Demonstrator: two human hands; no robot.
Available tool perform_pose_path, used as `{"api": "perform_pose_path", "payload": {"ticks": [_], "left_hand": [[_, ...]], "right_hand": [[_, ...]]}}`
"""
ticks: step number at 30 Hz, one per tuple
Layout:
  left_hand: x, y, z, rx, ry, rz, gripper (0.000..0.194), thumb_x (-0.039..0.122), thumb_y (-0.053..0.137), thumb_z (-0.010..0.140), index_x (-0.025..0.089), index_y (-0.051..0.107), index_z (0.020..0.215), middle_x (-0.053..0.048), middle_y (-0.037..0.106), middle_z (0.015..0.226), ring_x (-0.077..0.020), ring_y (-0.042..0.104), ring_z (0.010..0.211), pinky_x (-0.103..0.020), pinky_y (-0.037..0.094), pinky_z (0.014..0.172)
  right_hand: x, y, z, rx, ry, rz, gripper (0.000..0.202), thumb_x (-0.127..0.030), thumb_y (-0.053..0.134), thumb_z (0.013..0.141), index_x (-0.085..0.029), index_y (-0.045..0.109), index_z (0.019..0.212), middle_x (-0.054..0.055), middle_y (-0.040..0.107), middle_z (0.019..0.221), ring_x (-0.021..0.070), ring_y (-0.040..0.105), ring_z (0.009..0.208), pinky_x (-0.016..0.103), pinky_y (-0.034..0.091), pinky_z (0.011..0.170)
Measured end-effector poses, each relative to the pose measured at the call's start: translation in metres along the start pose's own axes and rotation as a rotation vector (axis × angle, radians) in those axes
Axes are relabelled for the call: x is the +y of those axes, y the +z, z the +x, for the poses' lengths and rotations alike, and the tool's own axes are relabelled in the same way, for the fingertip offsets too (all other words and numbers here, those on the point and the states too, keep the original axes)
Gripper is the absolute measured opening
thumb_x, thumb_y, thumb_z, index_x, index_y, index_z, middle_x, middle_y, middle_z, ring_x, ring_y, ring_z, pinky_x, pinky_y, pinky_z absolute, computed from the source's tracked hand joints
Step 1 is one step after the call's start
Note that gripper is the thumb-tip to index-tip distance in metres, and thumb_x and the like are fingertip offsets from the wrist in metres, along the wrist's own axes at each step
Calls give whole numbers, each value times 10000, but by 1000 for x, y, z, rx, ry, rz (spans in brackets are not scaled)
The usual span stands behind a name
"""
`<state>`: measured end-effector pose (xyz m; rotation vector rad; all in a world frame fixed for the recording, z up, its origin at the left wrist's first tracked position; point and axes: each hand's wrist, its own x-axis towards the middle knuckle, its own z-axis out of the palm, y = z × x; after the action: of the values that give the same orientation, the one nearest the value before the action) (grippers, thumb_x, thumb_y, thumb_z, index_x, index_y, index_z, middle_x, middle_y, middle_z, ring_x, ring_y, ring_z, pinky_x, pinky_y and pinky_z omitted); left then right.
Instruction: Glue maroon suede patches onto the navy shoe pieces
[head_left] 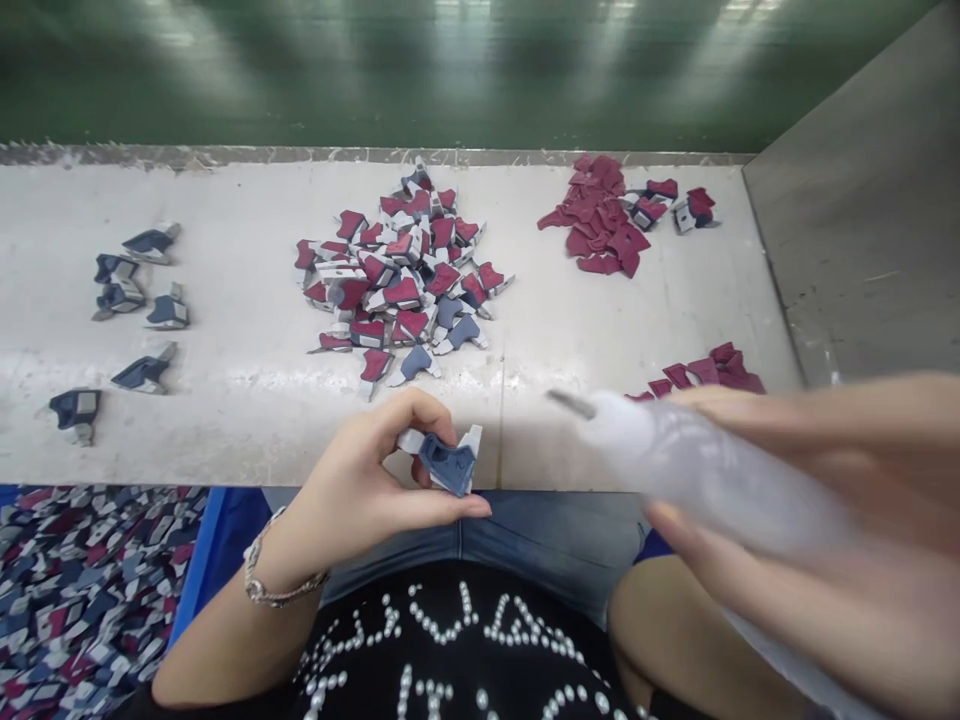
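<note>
Between the thumb and fingers of my left hand (382, 465) is a small blue and white plastic part (448, 462), held over the table's front edge. My right hand (825, 510), smeared by motion, grips a translucent squeeze bottle (712, 470) with a thin dark nozzle pointing left toward that part. Nozzle and part are apart. Just beyond my left hand lies a heap of similar parts (401, 290), most with a dark red piece on top and a few showing bare blue. Past the bottle, loose dark red pieces (705, 370) lie in a row, partly hidden by it.
A second pile of dark red pieces (600, 215) sits at the back right, beside a few assembled parts (694, 210). Several blue and white parts (142, 370) are scattered at left. A blue bin (199, 560) full of parts stands below left. A metal panel (862, 200) bounds the right side.
</note>
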<state>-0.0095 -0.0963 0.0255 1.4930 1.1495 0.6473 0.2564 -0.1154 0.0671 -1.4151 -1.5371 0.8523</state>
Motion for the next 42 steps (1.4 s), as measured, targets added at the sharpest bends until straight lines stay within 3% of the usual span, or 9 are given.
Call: {"api": "perform_pose_path", "payload": {"ticks": [1,6,10,14,18,21,27,32,42], "left_hand": [[-2,-1,1,-2,-29,-18,384,273,868,743,225,530,918,31,570,828,-86,566,631,-174,503,521],[-15,-1,1,14,-31,-39,302,256,805,818,239,567,1004,-5,573,957,-114,612,765,-199,578,656],[-31,1,3,43,-74,-51,253,288,773,834,266,587,1004,-10,596,985,-142,646,796,-208,600,642],[-46,1,7,36,-30,-36,238,299,740,862,288,573,1031,-33,609,1084,-182,670,950,-231,626,718],[-48,3,10,44,-27,-48,207,305,692,905,301,547,1052,-32,594,1140,-139,661,884,-209,615,695],[-45,8,14,61,3,-63,206,282,717,885,298,562,1019,-27,590,1139,-136,639,918,-168,582,652],[-43,19,20,101,34,-120,253,231,793,813,276,584,948,-19,586,1055,-144,628,948,-155,565,638],[-44,18,19,99,42,-140,248,196,786,812,277,596,949,-13,590,1023,-135,637,928,-149,578,638],[-30,25,18,211,42,-225,270,150,821,765,250,616,909,-5,610,974,-119,666,880,-125,585,612]], "right_hand": [[5,3,13,-39,-13,11,394,-159,811,695,-391,658,974,24,716,978,287,717,966,461,649,787],[49,44,70,-128,-6,-23,403,-169,776,775,-272,610,1128,24,748,1098,252,689,1068,450,529,964],[77,73,90,-237,-5,-83,353,-218,821,748,-214,649,1056,25,767,1047,216,727,931,347,575,834],[86,48,73,-209,40,-248,702,-258,839,739,-213,523,1365,67,722,1225,228,699,1058,370,552,935],[99,-11,36,-30,150,-482,224,-281,655,870,-165,663,1062,132,724,1018,316,679,980,524,521,903],[116,-33,20,5,208,-594,219,-267,631,872,-145,672,1049,140,704,982,304,677,906,509,544,835],[123,-23,23,-87,219,-761,226,-122,576,919,-137,661,1127,85,702,1018,227,688,926,406,560,860],[108,-19,29,-243,179,-971,284,-56,528,924,-87,652,1177,168,686,1114,306,655,1069,436,527,942],[89,-15,54,-475,157,-1276,149,-18,559,895,-83,662,981,117,699,876,260,694,814,364,537,695]]}}
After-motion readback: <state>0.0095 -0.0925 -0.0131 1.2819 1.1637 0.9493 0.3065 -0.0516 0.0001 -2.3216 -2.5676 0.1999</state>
